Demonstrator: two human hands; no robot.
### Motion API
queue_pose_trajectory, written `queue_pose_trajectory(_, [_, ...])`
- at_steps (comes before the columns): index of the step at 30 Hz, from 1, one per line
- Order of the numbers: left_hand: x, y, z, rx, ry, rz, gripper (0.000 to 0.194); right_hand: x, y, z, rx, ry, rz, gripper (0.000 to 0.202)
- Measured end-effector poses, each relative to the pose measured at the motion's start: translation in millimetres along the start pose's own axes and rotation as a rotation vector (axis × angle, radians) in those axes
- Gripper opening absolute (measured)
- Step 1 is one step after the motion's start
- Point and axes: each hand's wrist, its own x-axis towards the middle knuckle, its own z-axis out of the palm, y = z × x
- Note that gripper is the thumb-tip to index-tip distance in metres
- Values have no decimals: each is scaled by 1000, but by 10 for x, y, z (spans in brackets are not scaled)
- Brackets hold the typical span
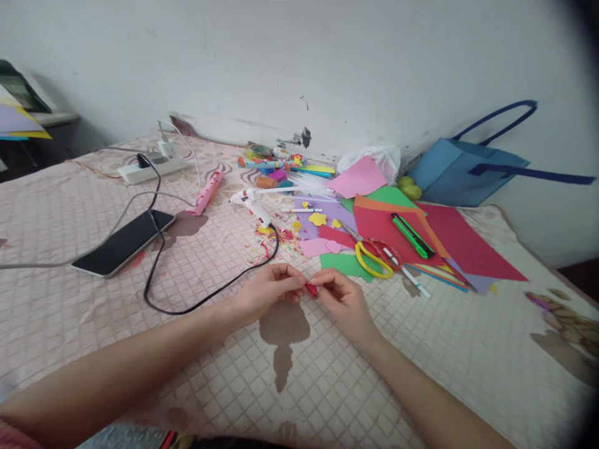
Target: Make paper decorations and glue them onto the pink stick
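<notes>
Between the fingertips of both hands is a small red piece (pixel 311 289), which looks like paper; its exact shape is partly hidden. My left hand (pixel 274 290) pinches it from the left, and my right hand (pixel 344 302) pinches it from the right. Both hands are just above the patterned tablecloth (pixel 224 368). Beyond them lies a white hot glue gun (pixel 255 206) with a black cord, among colourful paper scraps (pixel 266 249). To the right of the hands rest scissors (pixel 374 259) with yellow and red handles, on a green paper sheet (pixel 344 265).
A green cutter knife (pixel 412 236) lies on red paper (pixel 374 227). A blue bag (pixel 468 171) stands at the back right, by the wall. On the left are a tablet-like black device (pixel 124 243) and a white power strip (pixel 152 168). The glue gun's cord loops across the cloth.
</notes>
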Motion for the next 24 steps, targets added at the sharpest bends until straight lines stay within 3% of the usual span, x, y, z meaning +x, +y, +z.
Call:
queue_pose_trajectory(6, [-16, 17, 21, 102, 34, 23, 18, 7, -13, -2, -8, -17, 27, 16])
queue_pose_trajectory(14, [-44, 85, 37, 330, 63, 129, 16, 5, -3, 25, 196, -31, 289, 12])
queue_pose_trajectory(24, [-56, 47, 39, 470, 50, 190, 16, -9, 17, 37, 210, -49, 408, 18])
